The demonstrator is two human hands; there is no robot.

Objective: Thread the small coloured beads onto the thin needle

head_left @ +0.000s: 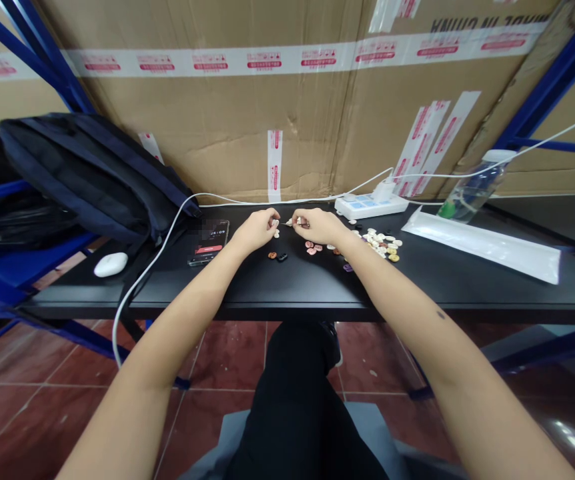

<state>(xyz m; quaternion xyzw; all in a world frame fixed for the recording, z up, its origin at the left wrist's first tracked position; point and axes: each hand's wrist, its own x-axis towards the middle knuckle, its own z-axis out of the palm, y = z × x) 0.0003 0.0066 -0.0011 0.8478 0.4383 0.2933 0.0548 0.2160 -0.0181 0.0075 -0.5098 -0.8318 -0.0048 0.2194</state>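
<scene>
Firstly, the surface: one black table [287, 285], set between blue metal uprights [550, 83] on a floor of reddish tiles [227, 353]. Behind it, a large cardboard box [207, 110] banded with red-printed white tape [182, 63]. At left, a dark backpack [95, 170], a white case [111, 265] and a lit phone [211, 241]. At right, a white power strip [373, 206], a long white packet [482, 245] and a leaning clear bottle [475, 192]; a white cable [170, 235] trails off the front edge.

Mid-table — small button-like pieces: a mostly cream heap [378, 244] beside the right forearm, a pink group [312, 248], one orange piece [272, 255] and one black piece [282, 257]. Left hand [257, 230], fingers curled at pale pieces [276, 233]; right hand [316, 227], fingertips drawn together near another pale bit [289, 223] — actual grasp cannot be told for either.
</scene>
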